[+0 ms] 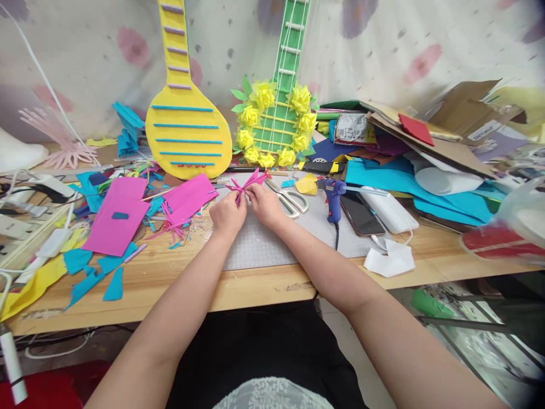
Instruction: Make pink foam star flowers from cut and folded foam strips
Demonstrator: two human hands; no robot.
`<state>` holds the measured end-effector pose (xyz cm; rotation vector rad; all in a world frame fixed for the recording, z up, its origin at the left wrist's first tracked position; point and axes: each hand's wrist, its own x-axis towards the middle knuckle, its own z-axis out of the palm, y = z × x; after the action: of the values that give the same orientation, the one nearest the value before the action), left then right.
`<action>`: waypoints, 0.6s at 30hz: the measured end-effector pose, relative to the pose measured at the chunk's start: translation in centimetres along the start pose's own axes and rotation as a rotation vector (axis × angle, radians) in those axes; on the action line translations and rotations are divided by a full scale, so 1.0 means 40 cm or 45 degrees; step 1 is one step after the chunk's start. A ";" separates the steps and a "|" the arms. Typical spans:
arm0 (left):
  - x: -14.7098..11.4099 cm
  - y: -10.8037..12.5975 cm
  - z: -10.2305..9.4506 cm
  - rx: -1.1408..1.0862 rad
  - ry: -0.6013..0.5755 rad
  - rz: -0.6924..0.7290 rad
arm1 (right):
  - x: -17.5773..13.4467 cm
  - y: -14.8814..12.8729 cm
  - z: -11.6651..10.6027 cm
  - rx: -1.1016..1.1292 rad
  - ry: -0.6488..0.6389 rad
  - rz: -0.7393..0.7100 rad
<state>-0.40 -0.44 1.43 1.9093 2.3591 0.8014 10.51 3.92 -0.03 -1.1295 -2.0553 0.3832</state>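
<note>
A small magenta paper flower (247, 183) with pointed petals is pinched between my two hands, above the grey cutting mat (255, 253). My left hand (229, 216) is closed around its base from the left. From the right, the fingers of my right hand (264, 203) press on the same flower; the fingertips are partly hidden. Scissors (293, 201) lie just right of my right hand. Left of my left hand lie a magenta paper sheet (191, 197) and thin magenta strips.
Behind lean a yellow paper lute shape (189, 133) and a green one (276, 128) ringed with yellow flowers. A blue glue gun (334, 207), a phone (361, 213) and a white power bank (389, 210) lie to the right. Blue scraps (114, 284) and magenta sheets (117, 218) cover the left.
</note>
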 end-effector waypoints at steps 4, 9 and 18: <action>0.005 -0.003 0.004 -0.088 0.025 -0.066 | 0.002 0.004 0.000 0.012 -0.005 -0.018; 0.023 -0.020 0.011 -0.394 -0.028 -0.178 | 0.005 0.012 0.008 0.069 -0.015 -0.045; 0.034 -0.039 0.029 -0.718 -0.052 -0.180 | 0.002 0.002 0.008 0.159 -0.095 -0.042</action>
<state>-1.84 1.06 0.25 1.4929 1.9293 1.2305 10.29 4.05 -0.25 -1.0185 -2.0809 0.5370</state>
